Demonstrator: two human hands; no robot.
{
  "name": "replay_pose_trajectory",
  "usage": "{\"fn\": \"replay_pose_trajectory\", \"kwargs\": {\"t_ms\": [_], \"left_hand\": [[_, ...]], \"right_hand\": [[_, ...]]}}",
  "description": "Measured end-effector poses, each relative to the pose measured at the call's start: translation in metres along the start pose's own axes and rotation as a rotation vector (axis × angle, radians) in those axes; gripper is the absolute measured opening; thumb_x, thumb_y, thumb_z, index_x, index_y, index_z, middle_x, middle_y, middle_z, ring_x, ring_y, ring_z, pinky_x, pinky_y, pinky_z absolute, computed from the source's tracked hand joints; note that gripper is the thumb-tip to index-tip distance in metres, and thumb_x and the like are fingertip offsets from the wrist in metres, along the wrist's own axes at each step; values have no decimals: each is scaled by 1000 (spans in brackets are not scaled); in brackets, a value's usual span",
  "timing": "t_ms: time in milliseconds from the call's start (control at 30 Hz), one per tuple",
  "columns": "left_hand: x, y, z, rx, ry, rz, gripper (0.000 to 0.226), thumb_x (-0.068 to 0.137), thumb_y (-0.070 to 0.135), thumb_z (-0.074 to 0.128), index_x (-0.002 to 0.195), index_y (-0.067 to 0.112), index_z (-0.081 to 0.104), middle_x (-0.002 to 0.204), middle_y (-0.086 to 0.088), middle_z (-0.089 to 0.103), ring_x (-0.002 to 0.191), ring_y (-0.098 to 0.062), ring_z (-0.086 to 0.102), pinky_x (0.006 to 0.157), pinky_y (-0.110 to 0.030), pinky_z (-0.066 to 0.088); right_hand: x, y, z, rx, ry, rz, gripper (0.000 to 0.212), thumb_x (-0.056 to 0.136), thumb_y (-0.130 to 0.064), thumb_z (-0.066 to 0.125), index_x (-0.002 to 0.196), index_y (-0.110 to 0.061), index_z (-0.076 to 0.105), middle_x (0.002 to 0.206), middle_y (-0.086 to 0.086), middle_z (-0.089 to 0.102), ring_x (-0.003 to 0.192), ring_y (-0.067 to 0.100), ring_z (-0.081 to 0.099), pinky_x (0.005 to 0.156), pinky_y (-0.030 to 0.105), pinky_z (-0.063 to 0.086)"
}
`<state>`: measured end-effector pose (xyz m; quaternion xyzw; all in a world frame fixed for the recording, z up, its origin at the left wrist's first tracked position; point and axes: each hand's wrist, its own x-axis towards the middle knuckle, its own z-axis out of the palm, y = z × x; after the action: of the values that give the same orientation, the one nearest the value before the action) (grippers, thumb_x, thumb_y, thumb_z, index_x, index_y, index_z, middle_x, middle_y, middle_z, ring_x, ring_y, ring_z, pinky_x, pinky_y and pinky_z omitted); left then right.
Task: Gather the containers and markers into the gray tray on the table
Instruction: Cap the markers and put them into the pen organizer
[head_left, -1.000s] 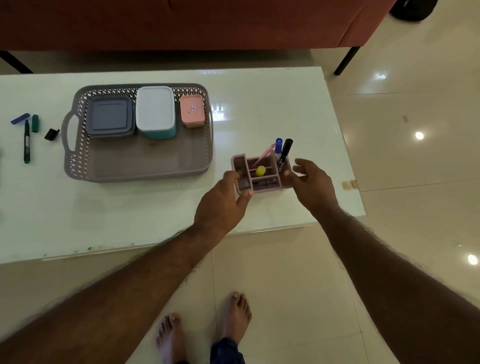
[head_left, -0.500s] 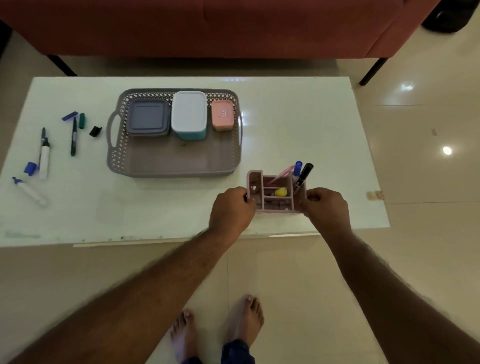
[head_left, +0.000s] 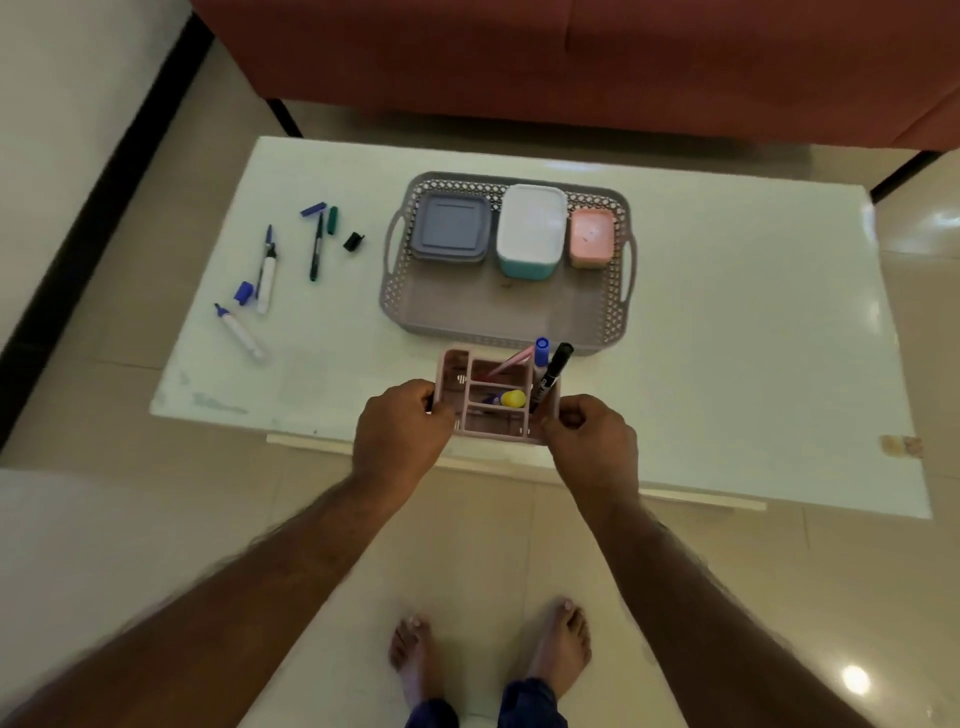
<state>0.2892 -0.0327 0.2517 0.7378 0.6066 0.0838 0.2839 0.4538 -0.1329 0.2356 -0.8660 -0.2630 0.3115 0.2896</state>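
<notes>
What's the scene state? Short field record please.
tray: gray, on table, holds three lidded boxes along the far side
boxes: gray, white, pink
organizer: pink, near table edge, outside tray, markers upright inside
left hand: grips organizer's left side
right hand: grips organizer's right side
loose markers: on table left of tray, with caps

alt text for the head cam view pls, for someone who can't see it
Both hands, left and right, grip a pink desk organizer holding markers at the near edge of a white table. Behind it sits a gray tray with three lidded containers; loose markers and caps lie to the left.
</notes>
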Motion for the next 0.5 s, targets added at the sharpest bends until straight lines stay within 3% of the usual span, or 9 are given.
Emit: {"fn": "replay_pose_trajectory", "kwargs": {"t_ms": [100,333,500], "left_hand": [[13,-30,-21,14,17,-60,21,88,29,59,83,12,71,72,-4,69,63,-23,59,53,-28,40],[40,-80,-53,0,9,-128,21,89,29,59,84,11,69,75,-6,69,68,-26,60,56,-28,40],[58,-101,-58,-10,7,-136,19,87,25,56,82,10,67,76,-8,68,72,-31,57,61,-31,41]], "right_hand": [[-2,-26,32,-2,-56,-35,18,88,-33,63,99,-22,72,88,-8,73,77,12,63,57,18,40],[5,-70,85,-80,-118,-84,20,86,-27,61,103,-24,73,91,-7,75,83,17,66,71,27,51],[10,-86,102,-117,-119,-91,19,86,-27,63,101,-23,73,88,-7,74,80,18,66,66,26,48]]}}
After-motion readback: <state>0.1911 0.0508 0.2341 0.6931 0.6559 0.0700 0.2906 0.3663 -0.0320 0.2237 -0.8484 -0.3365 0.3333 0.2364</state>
